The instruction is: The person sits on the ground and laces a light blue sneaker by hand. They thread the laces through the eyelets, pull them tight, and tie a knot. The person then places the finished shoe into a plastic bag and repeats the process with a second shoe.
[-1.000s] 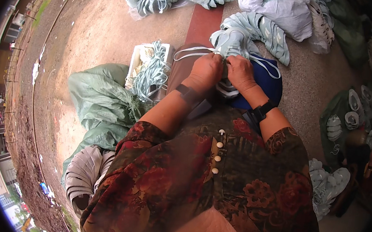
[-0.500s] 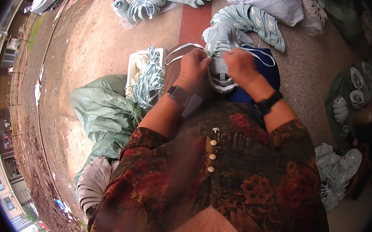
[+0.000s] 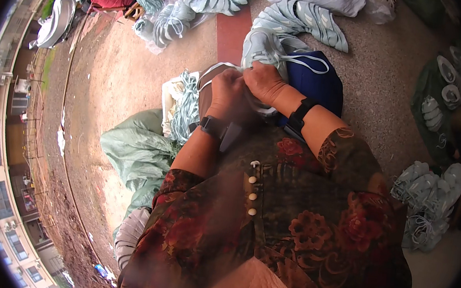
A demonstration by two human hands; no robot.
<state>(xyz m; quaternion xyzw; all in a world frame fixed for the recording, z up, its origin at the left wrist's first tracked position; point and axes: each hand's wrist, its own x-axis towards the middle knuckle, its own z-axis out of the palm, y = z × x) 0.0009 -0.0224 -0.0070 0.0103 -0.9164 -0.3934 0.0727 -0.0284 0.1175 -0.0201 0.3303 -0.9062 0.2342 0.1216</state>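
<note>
Ideally, the white lace (image 3: 304, 66) is drawn evenly while the pale sneaker (image 3: 261, 42), partly beneath left hand (image 3: 227, 92) and right hand (image 3: 264, 82), is steadied; fingers are curled inward, but what is gripped cannot be told.

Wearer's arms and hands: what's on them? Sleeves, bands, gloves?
Left hand and right hand: ungloved. Left wristband and right wristband: dark, each with a flat dark piece. Left sleeve and right sleeve: dark, reddish-brown floral print.
</note>
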